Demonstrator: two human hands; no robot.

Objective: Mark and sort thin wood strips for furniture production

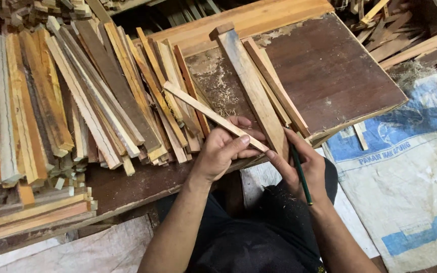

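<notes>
— What do you see beyond the work itself?
— A heap of wooden slats [77, 96] lies to your left on the dark table [330, 71].
— And off to your right?
— A blue-and-white woven sack [410, 172] is spread on the floor, with scrap offcuts [405, 35] piled above it.

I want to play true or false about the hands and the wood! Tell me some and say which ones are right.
1. The left hand holds a thin pale wood strip. True.
2. The right hand holds a hammer. False: it holds a green pencil.
3. A big pile of wood strips lies left of the hands. True.
4. The dark board is painted bright yellow. False: it is dark brown.
5. A blue and white sack lies on the right. True.
</notes>
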